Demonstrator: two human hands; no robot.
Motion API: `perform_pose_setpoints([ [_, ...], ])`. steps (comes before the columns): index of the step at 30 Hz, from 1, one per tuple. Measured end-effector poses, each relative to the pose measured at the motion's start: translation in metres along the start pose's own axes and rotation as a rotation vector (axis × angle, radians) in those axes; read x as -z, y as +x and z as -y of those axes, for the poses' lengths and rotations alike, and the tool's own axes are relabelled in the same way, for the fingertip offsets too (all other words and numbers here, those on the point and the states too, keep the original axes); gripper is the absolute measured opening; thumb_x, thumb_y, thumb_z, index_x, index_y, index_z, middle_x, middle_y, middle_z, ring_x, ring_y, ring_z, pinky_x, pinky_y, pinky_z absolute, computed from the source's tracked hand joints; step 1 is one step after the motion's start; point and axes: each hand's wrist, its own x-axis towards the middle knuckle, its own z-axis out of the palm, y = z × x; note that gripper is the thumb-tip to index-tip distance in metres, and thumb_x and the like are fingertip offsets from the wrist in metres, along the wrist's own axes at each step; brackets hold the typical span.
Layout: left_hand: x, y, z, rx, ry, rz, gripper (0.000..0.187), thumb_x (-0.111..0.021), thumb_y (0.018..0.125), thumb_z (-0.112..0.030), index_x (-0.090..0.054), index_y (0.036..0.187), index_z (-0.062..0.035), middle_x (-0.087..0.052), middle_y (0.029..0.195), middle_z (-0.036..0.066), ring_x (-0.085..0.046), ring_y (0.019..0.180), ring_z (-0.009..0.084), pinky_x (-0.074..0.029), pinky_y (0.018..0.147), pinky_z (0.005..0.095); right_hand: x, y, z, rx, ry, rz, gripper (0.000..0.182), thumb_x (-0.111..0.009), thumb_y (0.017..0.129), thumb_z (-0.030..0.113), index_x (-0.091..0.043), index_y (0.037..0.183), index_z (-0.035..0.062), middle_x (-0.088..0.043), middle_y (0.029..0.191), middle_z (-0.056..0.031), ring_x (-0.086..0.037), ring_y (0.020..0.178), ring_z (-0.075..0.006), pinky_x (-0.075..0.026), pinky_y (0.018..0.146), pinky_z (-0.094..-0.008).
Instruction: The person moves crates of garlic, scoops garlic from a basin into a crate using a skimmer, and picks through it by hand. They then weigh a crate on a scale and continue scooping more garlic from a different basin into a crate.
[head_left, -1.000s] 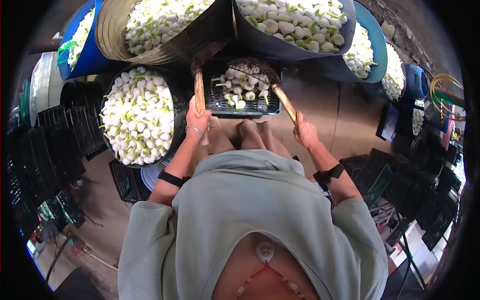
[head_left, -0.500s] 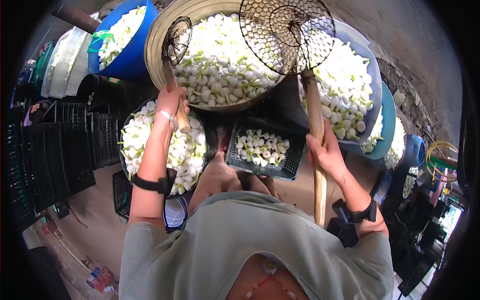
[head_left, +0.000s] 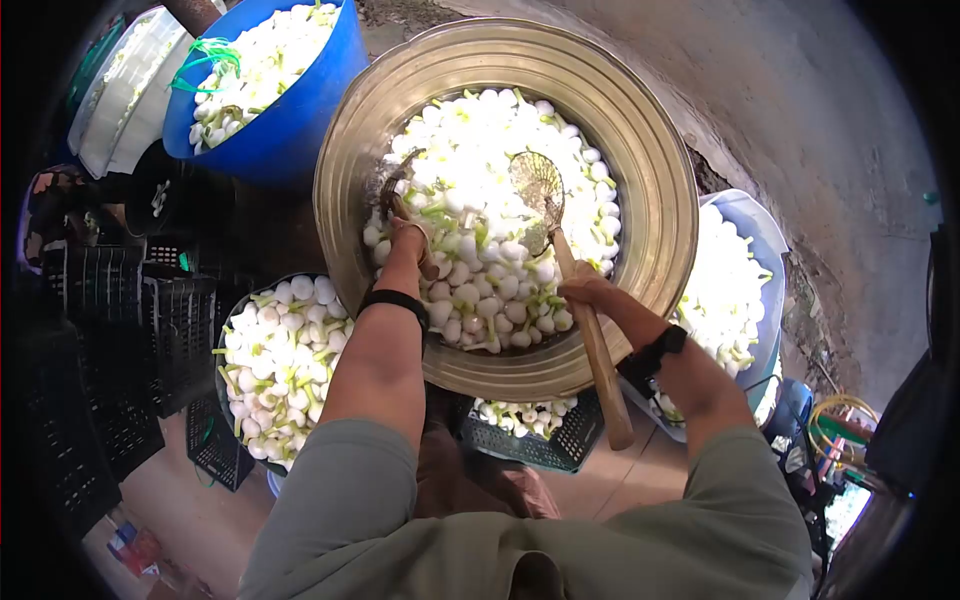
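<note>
A wide brass basin (head_left: pixel 660 150) heaped with white bulbs (head_left: pixel 480 150). The right hand (head_left: pixel 585 292) grips a wooden-handled skimmer (head_left: pixel 540 190) lying on the heap's middle; the left hand (head_left: pixel 410 240) clasps a smaller skimmer (head_left: pixel 395 190) near the basin's left rim.

Produce-washing yard (basins (head_left: pixel 640 130) of bulbs (head_left: pixel 480 150))

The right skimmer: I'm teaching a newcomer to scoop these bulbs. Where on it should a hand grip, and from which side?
Grip the wooden handle, not the mesh head, which lies among the bulbs in the metal basin. Come from the near rim, where the handle slopes out over it. The right hand holds it just below the mesh.
</note>
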Motion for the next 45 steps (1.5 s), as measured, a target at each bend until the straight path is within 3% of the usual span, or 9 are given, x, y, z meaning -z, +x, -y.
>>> perform_pose_setpoints([
  [7,0.0,0.02,-0.003,0.075,-0.112,0.39,0.015,-0.046,0.079,-0.016,-0.051,0.085,-0.0034,-0.054,0.077,0.015,-0.052,0.066,0.0229,-0.044,0.062,0.0389,-0.037,0.046,-0.031,-0.135,0.763,0.454,0.015,-0.058,0.078,0.015,-0.053,0.072,0.0023,-0.055,0.06,-0.007,-0.054,0.049,-0.0167,-0.048,0.047,-0.0306],
  [15,-0.011,-0.005,-0.006,-0.004,-0.392,0.354,0.015,-0.053,0.07,-0.005,-0.048,0.083,0.0011,-0.051,0.059,0.009,-0.052,0.047,0.0217,-0.046,0.042,0.0356,-0.043,0.003,0.011,-0.013,0.711,0.387,0.012,-0.059,0.078,0.012,-0.05,0.076,0.0043,-0.051,0.06,-0.0024,-0.052,0.049,-0.0115,-0.046,0.046,-0.0264],
  [18,0.011,-0.051,-0.017,-0.03,-0.407,0.492,0.018,-0.054,0.07,-0.002,-0.047,0.086,0.0016,-0.049,0.059,0.01,-0.051,0.046,0.0211,-0.047,0.041,0.0354,-0.038,-0.008,-0.005,-0.019,0.704,0.352,0.012,-0.058,0.078,0.011,-0.049,0.074,0.0044,-0.051,0.064,-0.003,-0.051,0.048,-0.0106,-0.045,0.044,-0.0266],
  [21,0.02,-0.105,-0.012,-0.11,-0.493,0.299,0.014,-0.052,0.07,-0.003,-0.046,0.082,0.001,-0.048,0.058,0.01,-0.049,0.043,0.021,-0.045,0.038,0.0357,-0.026,-0.055,-0.003,0.031,0.637,0.338,0.011,-0.056,0.078,0.01,-0.048,0.074,0.0037,-0.052,0.065,-0.0047,-0.052,0.047,-0.0115,-0.046,0.041,-0.025],
  [25,0.024,-0.155,0.009,-0.186,-0.576,0.389,0.015,-0.055,0.071,-0.004,-0.042,0.078,-0.001,-0.047,0.057,0.009,-0.048,0.04,0.0211,-0.042,0.034,0.0357,-0.019,-0.113,-0.017,0.105,0.664,0.291,0.012,-0.054,0.079,0.007,-0.045,0.085,0.0023,-0.051,0.064,-0.0062,-0.052,0.045,-0.0126,-0.046,0.038,-0.0254],
  [28,0.022,-0.184,0.02,-0.221,-0.572,0.456,0.043,-0.054,0.071,-0.002,-0.029,0.106,-0.0012,-0.046,0.057,0.012,-0.049,0.039,0.0218,-0.044,0.035,0.0366,-0.016,-0.157,-0.025,0.126,0.701,0.251,0.02,-0.054,0.078,0.005,-0.041,0.093,0.003,-0.051,0.064,-0.0065,-0.051,0.043,-0.0128,-0.046,0.035,-0.0256],
  [31,0.024,-0.239,0.03,-0.345,-0.622,0.486,0.025,-0.055,0.074,-0.005,-0.038,0.092,-0.0043,-0.046,0.054,0.008,-0.048,0.04,0.0199,-0.042,0.035,0.0331,-0.01,-0.201,-0.033,0.166,0.706,0.219,0.024,-0.054,0.078,0.004,-0.039,0.096,0.0036,-0.05,0.064,-0.0064,-0.05,0.042,-0.0121,-0.046,0.034,-0.0256],
  [35,0.022,-0.313,0.044,-0.412,-0.699,0.464,0.031,-0.053,0.075,-0.004,-0.032,0.098,-0.0077,-0.044,0.056,0.008,-0.047,0.04,0.0194,-0.042,0.034,0.0331,-0.002,-0.26,-0.053,0.252,0.672,0.196,0.027,-0.054,0.077,0.003,-0.038,0.098,0.0031,-0.048,0.066,-0.0061,-0.049,0.042,-0.0107,-0.044,0.034,-0.025],
  [45,-0.023,-0.522,0.163,-0.405,-0.759,0.478,0.036,-0.048,0.08,-0.003,-0.03,0.108,-0.0184,-0.042,0.068,0.006,-0.045,0.047,0.0137,-0.041,0.038,0.0274,-0.008,-0.426,-0.204,0.352,0.573,0.217,0.045,-0.052,0.076,0.006,-0.031,0.115,0.0048,-0.046,0.069,-0.0071,-0.051,0.043,-0.012,-0.047,0.035,-0.0261],
])
